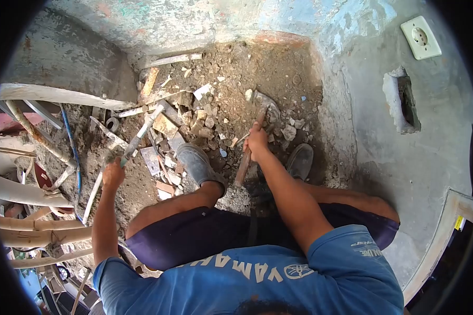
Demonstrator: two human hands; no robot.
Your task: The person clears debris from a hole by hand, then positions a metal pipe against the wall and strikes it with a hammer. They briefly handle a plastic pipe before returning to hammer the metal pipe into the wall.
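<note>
My right hand [257, 142] is wrapped round the wooden handle of a hammer [243, 167]. The curved metal head of the hammer rests on the dirt above the hand. At the left, my left hand [113, 173] is closed round the lower end of a pale pipe [141, 134], which slants up to the right over the rubble. Between the two hands lie broken tiles [164, 126] and stone chunks [206, 132].
My shoes [193, 161] stand in the debris. A grey wall [373, 152] with a socket [421, 37] and a hole rises at the right. Bamboo poles [47, 237], a blue hose [71, 142] and a concrete ledge [63, 95] are at the left.
</note>
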